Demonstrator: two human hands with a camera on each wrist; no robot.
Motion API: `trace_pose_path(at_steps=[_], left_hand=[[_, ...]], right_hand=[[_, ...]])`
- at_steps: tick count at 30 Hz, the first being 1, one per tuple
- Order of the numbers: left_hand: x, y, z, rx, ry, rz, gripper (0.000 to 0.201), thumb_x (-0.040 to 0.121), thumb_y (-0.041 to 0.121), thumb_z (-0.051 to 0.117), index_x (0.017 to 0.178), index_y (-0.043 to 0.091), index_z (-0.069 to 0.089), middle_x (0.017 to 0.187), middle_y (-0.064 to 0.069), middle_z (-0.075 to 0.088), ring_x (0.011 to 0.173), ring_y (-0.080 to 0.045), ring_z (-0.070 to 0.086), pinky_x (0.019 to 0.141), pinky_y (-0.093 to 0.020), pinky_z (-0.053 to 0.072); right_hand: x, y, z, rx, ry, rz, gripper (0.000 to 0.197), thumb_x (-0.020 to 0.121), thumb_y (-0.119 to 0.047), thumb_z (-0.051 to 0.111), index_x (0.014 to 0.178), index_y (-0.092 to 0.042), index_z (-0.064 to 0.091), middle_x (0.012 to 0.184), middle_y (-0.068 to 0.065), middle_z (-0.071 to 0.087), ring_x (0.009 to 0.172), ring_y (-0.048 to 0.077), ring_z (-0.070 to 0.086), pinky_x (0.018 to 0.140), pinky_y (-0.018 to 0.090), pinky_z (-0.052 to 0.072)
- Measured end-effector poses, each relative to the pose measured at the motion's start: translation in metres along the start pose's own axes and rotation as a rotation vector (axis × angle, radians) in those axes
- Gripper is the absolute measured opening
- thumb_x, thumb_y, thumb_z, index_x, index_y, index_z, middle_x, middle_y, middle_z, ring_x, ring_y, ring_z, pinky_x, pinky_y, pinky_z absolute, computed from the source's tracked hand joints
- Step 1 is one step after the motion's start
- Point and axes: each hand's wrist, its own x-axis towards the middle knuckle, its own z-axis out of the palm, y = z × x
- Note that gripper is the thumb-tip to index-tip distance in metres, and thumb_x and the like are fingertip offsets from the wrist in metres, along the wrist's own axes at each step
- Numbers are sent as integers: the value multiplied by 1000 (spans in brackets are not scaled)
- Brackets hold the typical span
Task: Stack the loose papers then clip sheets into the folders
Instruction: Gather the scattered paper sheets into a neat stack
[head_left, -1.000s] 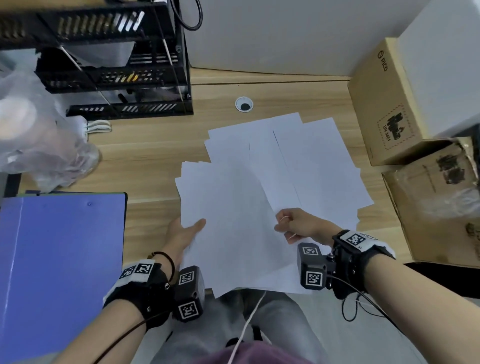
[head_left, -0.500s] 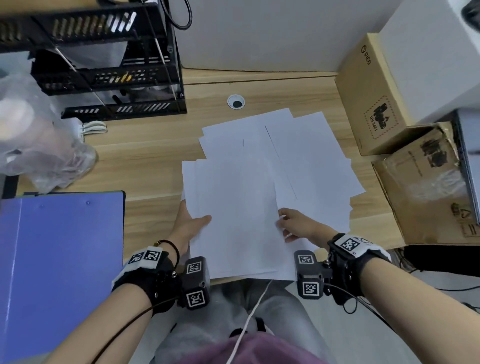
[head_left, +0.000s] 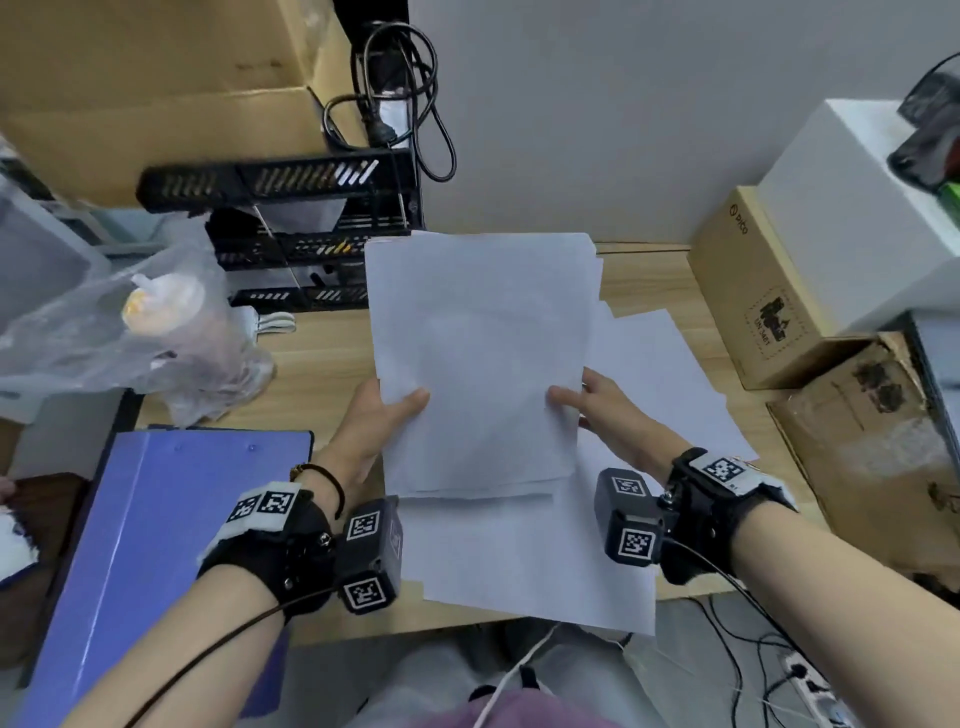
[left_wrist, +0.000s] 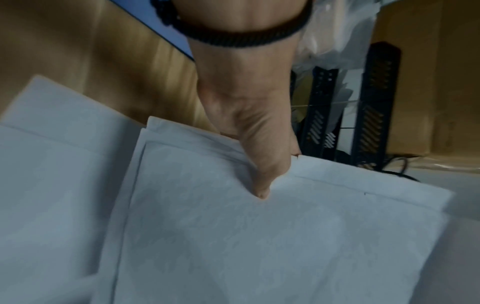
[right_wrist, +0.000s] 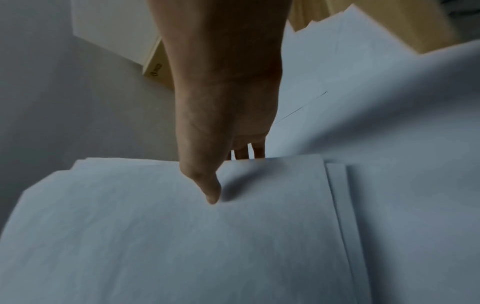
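Paper stack (head_left: 480, 364) now lifted, pinched by left hand (head_left: 371, 415) and right hand (head_left: 605, 410); fingers hidden behind.

left hand (left_wrist: 249, 127): enters from the top, thumb laid across the top sheet, other fingers hidden beneath the paper
grip: thumb above, fingers under, pinching the bundle at its upper edge
paper stack (left_wrist: 259, 236): white sheets, edges not flush; several stepped margins show along the top and left sides
loose sheet (left_wrist: 52, 174): lies left of the held bundle, partly under it
wrist band (left_wrist: 241, 38): dark braided cord around the wrist
counter (left_wrist: 109, 67): light wood grain, blurred
blue folder (left_wrist: 166, 30): only a narrow corner visible beside the wrist
black tray rack (left_wrist: 363, 115): slotted, behind the thumb
plastic bag (left_wrist: 337, 35): clear, crumpled, upper right
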Motion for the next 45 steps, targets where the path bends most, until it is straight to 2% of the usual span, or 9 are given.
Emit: trace_pose_path(at_steps=[4, 10, 16, 24, 27, 31, 35, 39, 45], left_hand=[[4, 24, -6, -9, 102, 125, 37, 84, 5, 70, 118, 12, 59, 108, 1, 70, 89, -8, 70, 67, -18, 55], [-6, -6, -9, 44, 154, 73, 26, 82, 6, 73, 106, 13, 64, 97, 3, 71, 89, -17, 68, 62, -19, 53], [-1, 10, -3, -9, 121, 116, 25, 85, 8, 71, 108, 14, 63, 98, 6, 71, 85, -9, 69, 64, -16, 53], [-1, 8, 2, -17, 104, 117, 35, 81, -8, 67, 107, 16, 63, 98, 4, 71, 87, -6, 66, 67, -15, 52], [-2, -4, 3, 45, 163, 82, 33, 90, -11, 50, 105, 16, 61, 95, 3, 66, 86, -11, 61, 67, -16, 49], [8, -1, 7, -37, 245, 41, 28, 100, 2, 36, 104, 16, 59, 93, 0, 69, 95, -22, 62, 78, -23, 51], [3, 8, 23, 15, 237, 66, 41, 90, -9, 44, 120, 18, 54, 82, 7, 63, 73, -4, 54, 63, -15, 44], [13, 6, 21, -5, 343, -16, 42, 81, -13, 47, 109, 15, 60, 87, 5, 60, 87, -12, 52, 66, -19, 40], [18, 6, 33, -27, 489, -69, 17, 83, -4, 55, 92, 9, 62, 83, -2, 62, 81, -20, 54, 60, -24, 41]], right_hand=[[-3, -28, 10, 86, 47, -134, 36, 91, -12, 58, 127, -14, 58, 122, -3, 68, 112, 13, 64, 86, 24, 48], [-12, -1, 26, -7, -7, -77, 37, 95, -8, 47, 131, -18, 54, 126, -9, 62, 110, 1, 59, 76, 12, 46], [0, -13, 29, 38, 178, -191, 20, 96, -17, 53, 114, -20, 62, 120, -3, 66, 115, 18, 61, 95, 34, 50], [4, -18, 17, 4, 98, -171, 38, 91, -1, 43, 124, -15, 57, 123, 0, 64, 115, 16, 57, 100, 33, 44], [-2, 3, 17, -37, 50, -135, 27, 81, -19, 43, 104, -17, 57, 99, -4, 57, 93, 16, 52, 85, 27, 41], [-6, 6, 18, 3, -12, -181, 77, 58, -49, 52, 128, -19, 41, 113, -7, 48, 97, 3, 49, 76, 7, 43], [9, -17, 28, 39, 26, -153, 13, 80, -29, 45, 89, -28, 54, 86, -17, 54, 77, -3, 48, 73, 23, 34], [29, -20, 20, 53, 68, -102, 34, 93, -4, 46, 117, -25, 58, 107, -16, 61, 102, 2, 53, 77, 18, 38], [44, -20, 24, 37, -22, -72, 36, 104, -21, 33, 138, -25, 44, 129, -12, 51, 121, 8, 44, 96, 25, 28]])
